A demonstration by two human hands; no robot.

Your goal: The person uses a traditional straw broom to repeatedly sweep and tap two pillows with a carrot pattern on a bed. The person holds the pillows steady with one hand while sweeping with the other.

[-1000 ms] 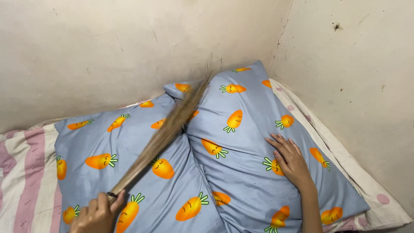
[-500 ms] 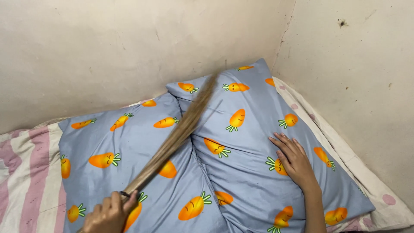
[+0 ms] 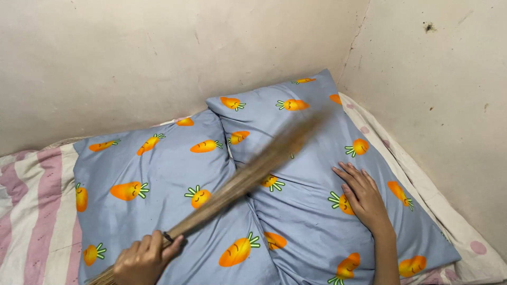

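Left hand (image 3: 145, 259) grips a straw-coloured bundled broom (image 3: 248, 177) angled across two blue carrot-print pillows (image 3: 158, 179); right hand (image 3: 362, 198) lies flat and open, steadying the right one.

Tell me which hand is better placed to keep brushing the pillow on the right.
Left. The left hand grips the straw broom, whose bristles already lie across the right pillow. The right hand lies flat on that pillow, holding nothing.
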